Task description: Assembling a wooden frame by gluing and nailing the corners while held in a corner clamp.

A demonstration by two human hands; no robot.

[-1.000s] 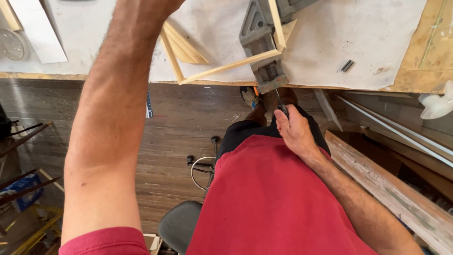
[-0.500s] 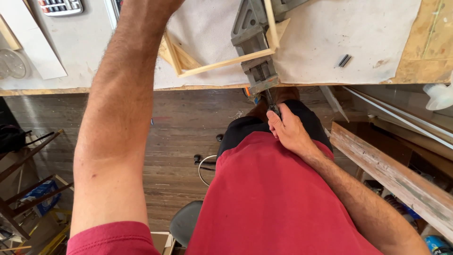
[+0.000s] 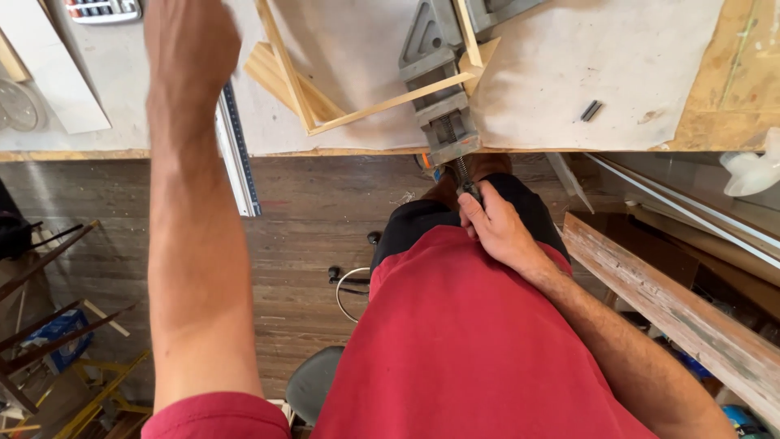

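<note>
A grey metal corner clamp (image 3: 443, 89) sits on the workbench (image 3: 617, 73) and grips the corner of a thin wooden frame (image 3: 382, 102). Its screw handle (image 3: 465, 180) sticks out past the bench's front edge. My right hand (image 3: 496, 228) is closed around that handle, just below the bench edge. My left hand (image 3: 191, 45) reaches up over the bench near a long metal ruler (image 3: 237, 158); its fingers are cut off by the top of the view, so what they touch is hidden. I wear a red shirt and dark shorts.
Loose wooden strips (image 3: 284, 81) lie under the frame's left side. A small dark bit (image 3: 591, 110) rests on the bench to the right. A long weathered board (image 3: 674, 309) leans at the right, a stool seat (image 3: 313, 390) below, metal racks (image 3: 49, 325) at the left.
The view has tilted down, so bench and clamp sit lower in frame and the left hand and ruler now show. My right hand stays on the clamp handle.
</note>
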